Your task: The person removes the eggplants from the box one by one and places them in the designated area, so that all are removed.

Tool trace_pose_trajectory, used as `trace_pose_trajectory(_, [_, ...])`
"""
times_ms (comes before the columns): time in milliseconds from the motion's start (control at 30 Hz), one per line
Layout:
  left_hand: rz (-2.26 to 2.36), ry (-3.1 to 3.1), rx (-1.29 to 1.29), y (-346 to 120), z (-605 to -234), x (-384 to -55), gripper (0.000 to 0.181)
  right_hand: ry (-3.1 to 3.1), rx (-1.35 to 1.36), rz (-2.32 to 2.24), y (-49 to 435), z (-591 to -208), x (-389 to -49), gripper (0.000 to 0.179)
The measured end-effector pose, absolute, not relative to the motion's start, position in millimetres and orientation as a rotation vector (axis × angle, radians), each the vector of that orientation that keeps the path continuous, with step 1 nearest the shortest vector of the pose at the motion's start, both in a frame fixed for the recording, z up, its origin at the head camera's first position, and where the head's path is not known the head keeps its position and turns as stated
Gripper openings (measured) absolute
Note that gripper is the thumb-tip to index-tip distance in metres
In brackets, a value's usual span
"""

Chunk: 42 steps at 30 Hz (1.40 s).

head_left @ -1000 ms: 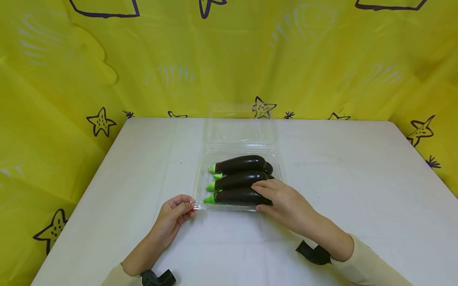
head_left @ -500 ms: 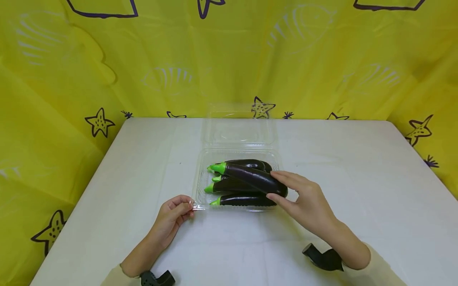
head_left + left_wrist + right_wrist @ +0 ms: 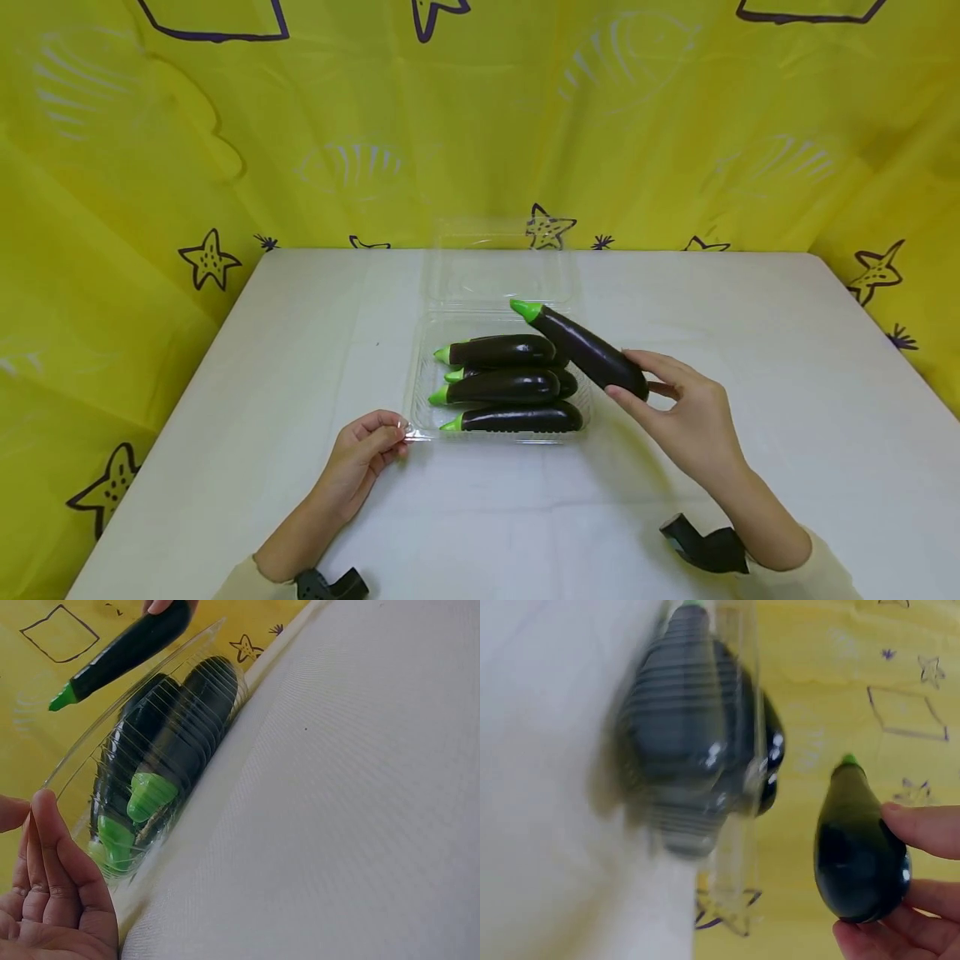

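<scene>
A clear plastic clamshell container (image 3: 417, 408) stands on the table with its lid (image 3: 502, 275) tipped back. My left hand (image 3: 367, 454) pinches its near left corner between thumb and fingers. Inside lie several dark eggplants (image 3: 517, 417) with green stem ends pointing left, some stacked on others. My right hand (image 3: 686, 417) grips another eggplant (image 3: 592, 346) by its thick end, raised over the container's right side, green tip up and to the left. The right wrist view shows thumb and fingers around this eggplant (image 3: 859, 855), apart from the container wall.
White cloth covers the table (image 3: 750, 350). Behind it and along both sides hangs a yellow curtain (image 3: 480, 125) printed with stars and fish. A black wrist strap (image 3: 705, 546) sits at the right sleeve, another (image 3: 330, 585) at the left.
My right hand has taken an eggplant from the near part of the container and lifted it up and to the right. My left hand has stayed at the corner.
</scene>
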<state>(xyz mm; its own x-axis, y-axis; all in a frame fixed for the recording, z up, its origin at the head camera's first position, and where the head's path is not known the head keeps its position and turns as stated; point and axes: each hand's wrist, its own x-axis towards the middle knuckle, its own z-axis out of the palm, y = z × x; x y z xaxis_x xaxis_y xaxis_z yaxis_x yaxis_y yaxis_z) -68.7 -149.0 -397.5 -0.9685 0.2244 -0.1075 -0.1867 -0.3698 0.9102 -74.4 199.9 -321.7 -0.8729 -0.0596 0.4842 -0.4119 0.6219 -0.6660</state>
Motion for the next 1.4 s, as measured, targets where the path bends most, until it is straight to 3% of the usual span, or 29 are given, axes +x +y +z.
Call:
trace_pose_trajectory(633, [2.399, 1.608, 0.036, -147.8, -398.1, -70.1, 0.014, -2.529, -0.140, 1.313, 234.1, -338.7, -80.5, 0.043])
trace_pose_trajectory(1033, [2.385, 1.605, 0.003, -147.8, -401.4, -69.8, 0.016, -2.694, -0.290, 1.177, 236.5, -353.5, -87.3, 0.052])
trace_pose_trajectory(1400, [2.374, 1.629, -0.018, -148.2, -399.4, -69.4, 0.014, -2.782, -0.257, 1.113, 234.1, -359.4, -89.6, 0.054])
